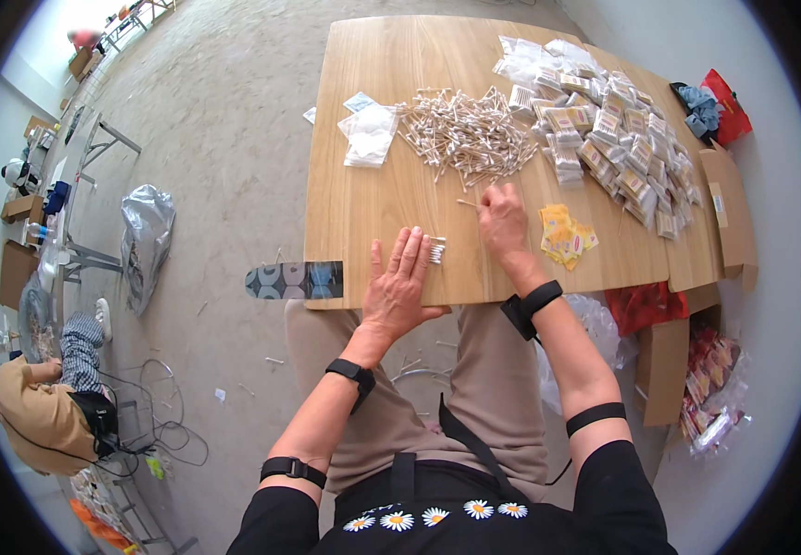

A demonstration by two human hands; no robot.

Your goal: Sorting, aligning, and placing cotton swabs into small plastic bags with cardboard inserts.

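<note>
My left hand (395,289) lies flat near the front edge of the wooden table (363,213), fingers stretched out. By its fingertips is a small row of cotton swabs (436,251), partly covered by the hand. My right hand (505,226) is closed, with a single cotton swab (467,203) sticking out to the left of its fingers. Just beyond it spreads a loose heap of cotton swabs (465,134). Yellow printed cards (562,235) lie to the right of my right hand.
Packed swab bags (618,139) are piled at the right. Clear plastic bags (368,134) lie at the far left of the table. Open cardboard boxes (729,208) stand against its right side. At far left, a person (44,407) sits by another table.
</note>
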